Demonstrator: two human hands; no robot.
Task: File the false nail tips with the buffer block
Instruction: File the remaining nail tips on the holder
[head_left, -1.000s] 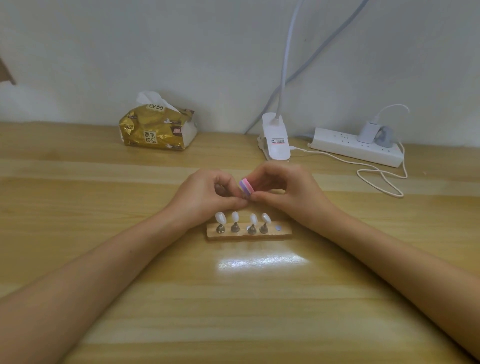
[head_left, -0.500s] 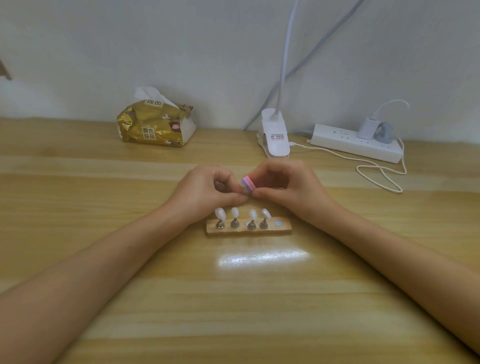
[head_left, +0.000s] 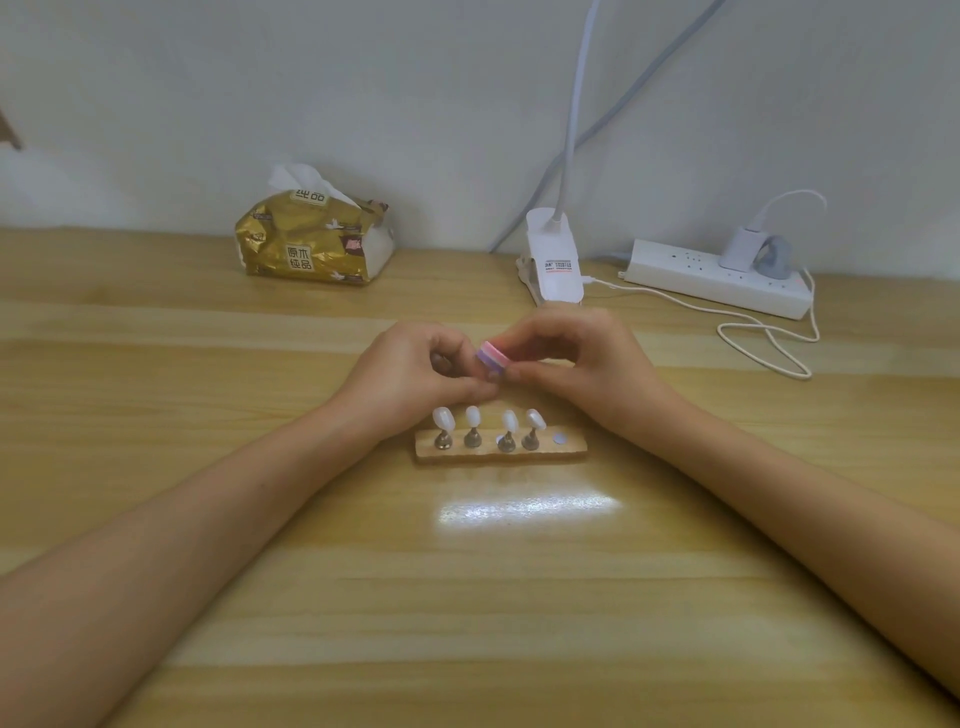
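The right hand (head_left: 582, 364) curls its fingers and thumb around the little buffer block (head_left: 492, 357); the block is pink and purple and it is held up off the table, between the two hands; it is tilted, with its pink edge up and to the left. The left hand (head_left: 410, 374) has its fingers curled in too, and its thumb and fingertips come together right beside the block, touching it or nearly so; something small and dark shows between those fingers, but I cannot tell what it is, so I cannot tell if this hand is holding a thing or is just closed.

Just in front of the hands sits a small wooden stand (head_left: 571, 449); four white nail tips (head_left: 472, 414) stand up on it in a row, each on a little shiny metal peg; the tips lean a bit; at the right end of the stand there is a round pale spot (head_left: 559, 439). The hands are above and behind the stand and do not touch it.

Both bare arms rest on the light wooden table (head_left: 260, 597); a bright patch of light (head_left: 524, 506) shines on the wood near the stand.

At the back, by the white wall (head_left: 260, 93), sits a gold tissue pack (head_left: 311, 239) with a white tissue poking out; to the right of it is a white lamp clip (head_left: 555, 265) with a bendy neck going up; further right lies a white power strip (head_left: 717, 278) with a plug (head_left: 740, 249) in it; a white cord (head_left: 769, 343) loops on the table beside it.
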